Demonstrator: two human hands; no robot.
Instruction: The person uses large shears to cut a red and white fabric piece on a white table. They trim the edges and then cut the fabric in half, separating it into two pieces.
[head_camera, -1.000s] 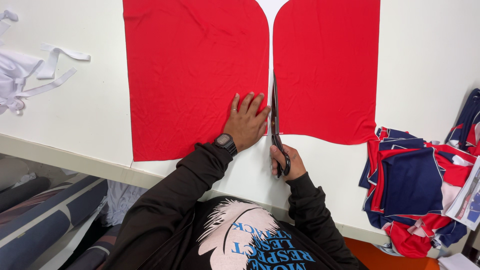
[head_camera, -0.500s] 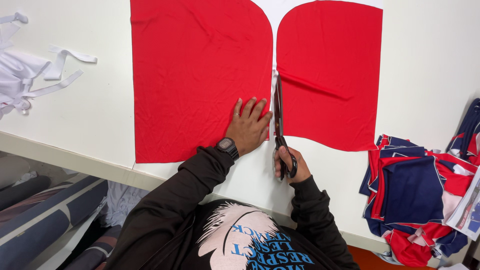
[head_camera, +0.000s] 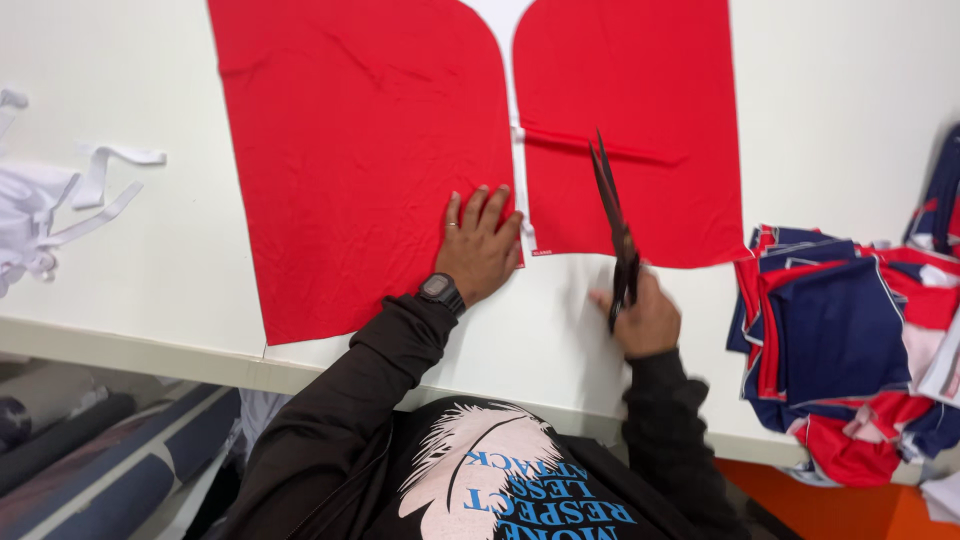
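Left hand: the left hand lies flat, palm down, fingers slightly spread, on the lower right corner of the large left piece of red fabric; a black wristwatch sits on the wrist.
Right hand: the right hand is clamped around the handles of the long black scissors.
Scissors: blades together, tips over the smaller right piece of red fabric, near a crease in it.
Fabric position: both red pieces lie flat on the white table, side by side, a narrow white gap between them.
Right of table: pile of red, navy and white garments.
Left edge: white fabric strips.
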